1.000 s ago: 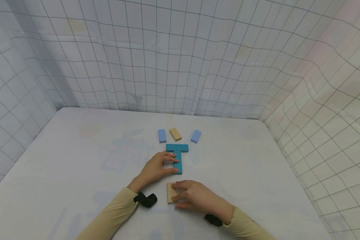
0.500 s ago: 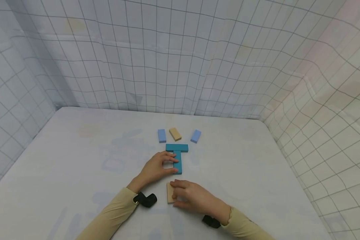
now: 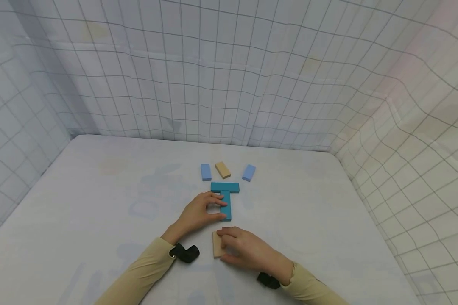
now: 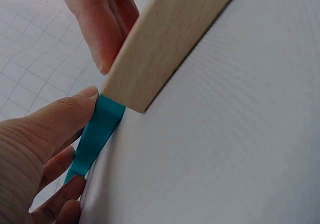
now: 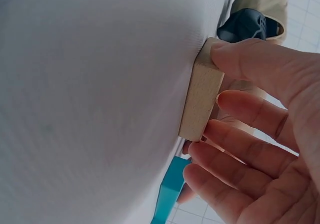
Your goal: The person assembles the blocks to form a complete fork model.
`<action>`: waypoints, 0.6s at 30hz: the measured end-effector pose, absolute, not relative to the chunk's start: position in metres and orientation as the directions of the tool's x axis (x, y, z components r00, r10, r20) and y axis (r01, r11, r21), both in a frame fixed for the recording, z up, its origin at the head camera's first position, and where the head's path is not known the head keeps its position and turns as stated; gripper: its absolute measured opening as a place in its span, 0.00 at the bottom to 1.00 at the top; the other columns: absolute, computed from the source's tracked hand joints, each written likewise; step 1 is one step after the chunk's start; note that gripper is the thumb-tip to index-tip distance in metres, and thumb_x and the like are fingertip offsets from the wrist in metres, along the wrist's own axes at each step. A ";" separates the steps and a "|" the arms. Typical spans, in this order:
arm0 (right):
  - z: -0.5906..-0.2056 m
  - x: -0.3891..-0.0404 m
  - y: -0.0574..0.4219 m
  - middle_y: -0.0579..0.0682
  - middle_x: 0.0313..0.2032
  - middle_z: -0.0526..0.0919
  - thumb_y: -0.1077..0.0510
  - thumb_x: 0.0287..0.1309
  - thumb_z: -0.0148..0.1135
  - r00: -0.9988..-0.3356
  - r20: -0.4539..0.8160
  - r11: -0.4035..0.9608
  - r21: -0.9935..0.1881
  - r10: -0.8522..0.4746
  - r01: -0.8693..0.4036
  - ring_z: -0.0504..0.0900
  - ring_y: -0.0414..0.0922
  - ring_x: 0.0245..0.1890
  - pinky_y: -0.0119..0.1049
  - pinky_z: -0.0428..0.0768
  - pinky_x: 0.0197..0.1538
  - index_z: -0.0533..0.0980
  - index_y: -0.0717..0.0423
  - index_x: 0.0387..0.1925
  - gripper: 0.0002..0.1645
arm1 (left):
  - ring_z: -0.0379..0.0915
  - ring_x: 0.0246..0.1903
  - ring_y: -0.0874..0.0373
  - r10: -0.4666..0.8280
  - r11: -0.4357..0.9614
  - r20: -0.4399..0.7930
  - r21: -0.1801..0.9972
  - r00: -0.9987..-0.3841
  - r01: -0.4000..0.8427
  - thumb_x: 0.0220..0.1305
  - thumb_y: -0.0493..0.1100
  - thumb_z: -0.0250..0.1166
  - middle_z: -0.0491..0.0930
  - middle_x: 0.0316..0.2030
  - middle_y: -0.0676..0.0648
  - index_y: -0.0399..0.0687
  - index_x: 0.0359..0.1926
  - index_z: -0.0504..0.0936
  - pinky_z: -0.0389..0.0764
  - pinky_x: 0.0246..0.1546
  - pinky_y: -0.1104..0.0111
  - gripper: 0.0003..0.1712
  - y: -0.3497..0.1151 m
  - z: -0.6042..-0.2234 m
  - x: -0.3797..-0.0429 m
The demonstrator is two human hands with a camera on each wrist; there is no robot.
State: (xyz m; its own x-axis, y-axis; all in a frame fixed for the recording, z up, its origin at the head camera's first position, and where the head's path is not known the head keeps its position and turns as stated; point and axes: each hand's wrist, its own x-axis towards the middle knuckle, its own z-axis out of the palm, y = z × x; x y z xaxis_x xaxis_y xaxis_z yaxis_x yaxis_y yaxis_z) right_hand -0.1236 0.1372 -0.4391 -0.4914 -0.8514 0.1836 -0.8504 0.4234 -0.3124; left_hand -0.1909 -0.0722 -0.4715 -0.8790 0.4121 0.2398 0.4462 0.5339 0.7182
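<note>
Bar (image 3: 225,187) and stem (image 3: 226,211) form a T mid-frame, my left grip (image 3: 201,213) pinching the stem; right grip (image 3: 248,250) holds wood (image 3: 216,245) just below; three blocks (image 3: 223,170) above seem unplaced.

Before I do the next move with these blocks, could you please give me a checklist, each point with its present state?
1. Left hand on the teal stem block: ok, it touches the block.
2. Right hand on the wooden block: ok, it holds the block near both ends.
3. Stem block set at the middle of the teal crossbar block: ok, they form a T.
4. Wooden block against the stem block: not ok if contact is wanted; the head view shows a gap.
5. Firmness of either hold: cannot tell.
</note>
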 end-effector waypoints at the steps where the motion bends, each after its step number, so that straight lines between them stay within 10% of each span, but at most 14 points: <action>1: -0.439 -0.124 0.138 0.52 0.55 0.75 0.53 0.55 0.69 -0.495 0.181 0.427 -0.314 -0.850 -0.848 0.73 0.45 0.56 0.30 0.70 0.57 0.74 0.52 0.33 0.12 | 0.66 0.58 0.52 0.412 0.535 0.241 0.717 -0.879 0.447 0.52 0.53 0.73 0.75 0.56 0.52 0.56 0.47 0.86 0.69 0.55 0.53 0.20 -0.072 -0.472 -0.191; 18: -0.436 -0.124 0.147 0.54 0.54 0.76 0.55 0.53 0.71 -0.531 0.190 0.469 -0.292 -0.826 -0.834 0.75 0.46 0.54 0.32 0.72 0.55 0.74 0.53 0.32 0.13 | 0.66 0.58 0.53 0.404 0.537 0.243 0.717 -0.882 0.444 0.51 0.52 0.74 0.76 0.55 0.53 0.55 0.46 0.86 0.68 0.56 0.54 0.20 -0.072 -0.471 -0.191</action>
